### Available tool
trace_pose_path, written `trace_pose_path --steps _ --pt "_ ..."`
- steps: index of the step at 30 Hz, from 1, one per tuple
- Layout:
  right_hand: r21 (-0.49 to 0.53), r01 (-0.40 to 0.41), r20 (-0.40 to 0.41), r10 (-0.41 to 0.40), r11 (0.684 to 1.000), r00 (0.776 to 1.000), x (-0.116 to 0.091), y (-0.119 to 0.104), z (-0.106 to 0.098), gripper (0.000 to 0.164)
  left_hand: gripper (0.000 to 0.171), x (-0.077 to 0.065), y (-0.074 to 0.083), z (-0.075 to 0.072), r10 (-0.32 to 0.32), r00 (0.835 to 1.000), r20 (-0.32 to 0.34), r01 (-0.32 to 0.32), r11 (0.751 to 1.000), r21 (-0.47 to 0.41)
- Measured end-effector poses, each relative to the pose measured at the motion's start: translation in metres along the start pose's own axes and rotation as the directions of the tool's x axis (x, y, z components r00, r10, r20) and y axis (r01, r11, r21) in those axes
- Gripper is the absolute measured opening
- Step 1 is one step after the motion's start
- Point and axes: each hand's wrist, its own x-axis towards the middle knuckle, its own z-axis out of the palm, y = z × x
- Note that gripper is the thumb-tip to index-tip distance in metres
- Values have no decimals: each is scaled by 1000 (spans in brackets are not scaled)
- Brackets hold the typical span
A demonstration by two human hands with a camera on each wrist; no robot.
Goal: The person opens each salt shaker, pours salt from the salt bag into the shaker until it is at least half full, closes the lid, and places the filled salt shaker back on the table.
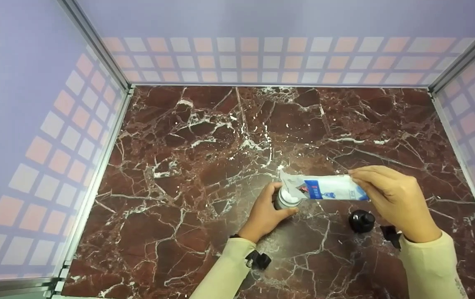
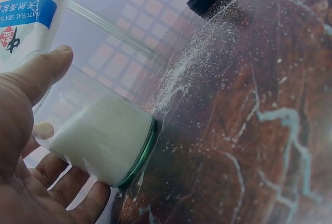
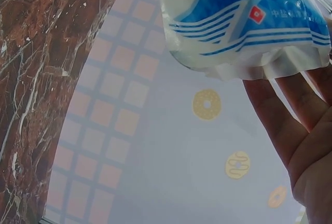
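Note:
My left hand grips a clear glass jar around its side, near the tabletop. White salt fills much of the jar and lies slanted inside it. A white and blue salt bag, printed "natural sea salt", is tipped on its side with its torn end over the jar's mouth. At the bag's other end, my right hand pinches the bottom edge between thumb and fingers. In the right wrist view, the bag's blue striped end sits above the fingers.
A black pump-like cap stands on the marble table below the bag. Spilled salt grains are scattered on the tabletop, with more white specks toward the back. Tiled-pattern walls border the table at the back and sides.

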Motion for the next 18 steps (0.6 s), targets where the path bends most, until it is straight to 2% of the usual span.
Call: trace_pose_path --steps 3,10,18 --pt "-17 5 13 -5 1000 1000 0 0 -1 28 70 0 1 0 3 1000 0 -3 1000 1" --pt "-33 28 25 -27 999 999 2 1 -3 15 72 0 0 -1 -13 1000 4 13 1000 17" --pt "-32 37 18 -36 999 999 4 1 -5 14 73 0 0 0 -23 1000 1 23 1000 14"
